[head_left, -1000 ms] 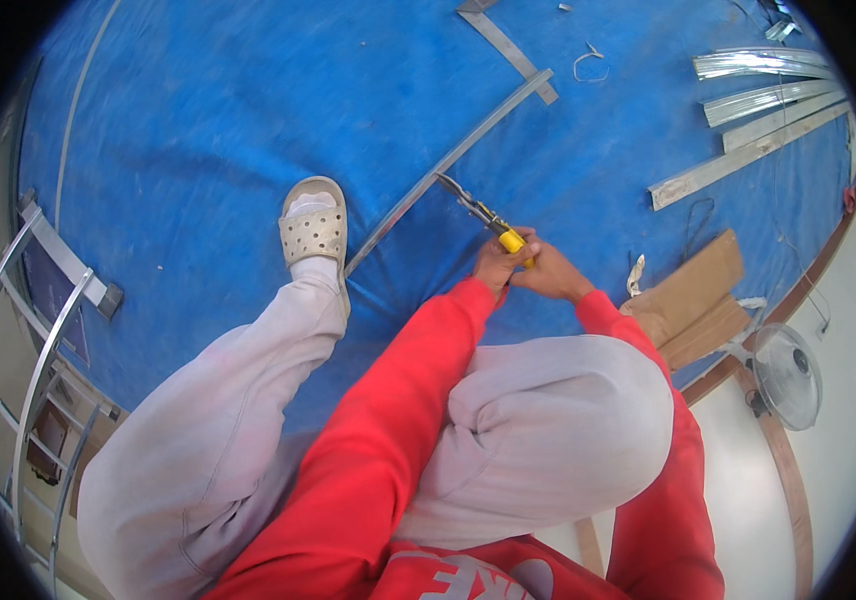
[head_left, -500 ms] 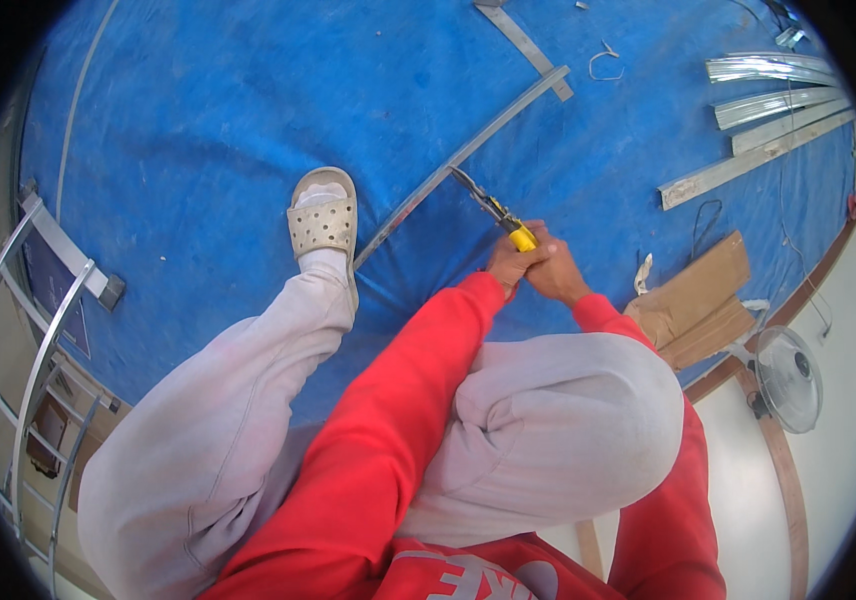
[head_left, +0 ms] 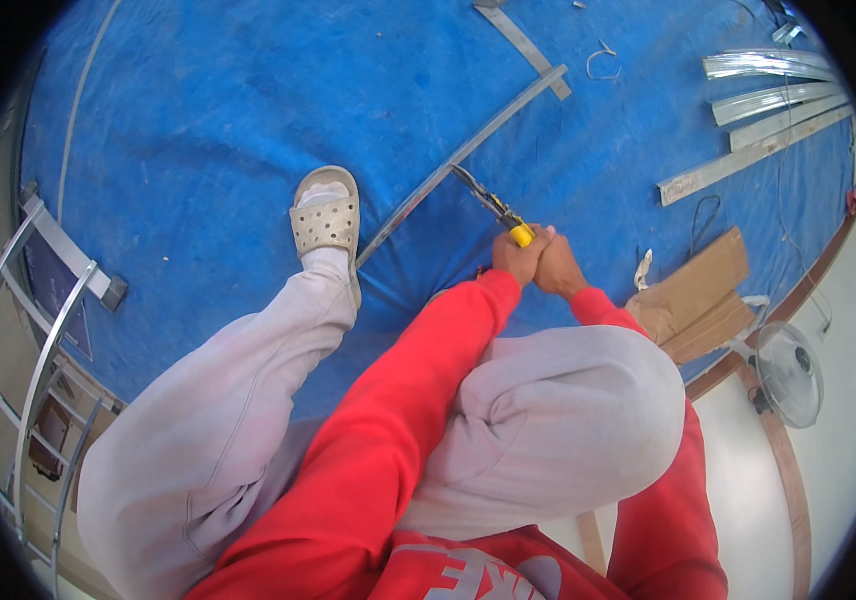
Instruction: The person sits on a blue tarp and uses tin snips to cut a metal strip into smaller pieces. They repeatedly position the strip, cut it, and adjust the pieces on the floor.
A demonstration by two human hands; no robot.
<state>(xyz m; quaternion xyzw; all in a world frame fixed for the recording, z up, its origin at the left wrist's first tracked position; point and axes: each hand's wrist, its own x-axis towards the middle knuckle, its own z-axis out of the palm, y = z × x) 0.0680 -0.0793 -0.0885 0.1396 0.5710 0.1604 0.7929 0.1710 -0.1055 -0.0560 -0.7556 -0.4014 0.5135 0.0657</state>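
Metal ladder (head_left: 36, 388), 9 o'clock. Strip (head_left: 493, 128) on blue tarp (head_left: 198, 130), running from centre toward 1 o'clock. Snips (head_left: 493, 207) near centre, blades toward 11 o'clock, tip at strip; contact unclear. Left grip (head_left: 516, 257) closed round yellow handles; right grip (head_left: 560, 268) against it, likewise closed. Cardboard (head_left: 698, 285), 3 o'clock; channels (head_left: 753, 158), 2 o'clock; fan (head_left: 788, 375), 4 o'clock.

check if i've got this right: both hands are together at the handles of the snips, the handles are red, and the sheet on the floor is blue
One thing is off: the handles of the snips are yellow, not red, as the head view shows. The left hand and right hand are together there, and the sheet is blue.
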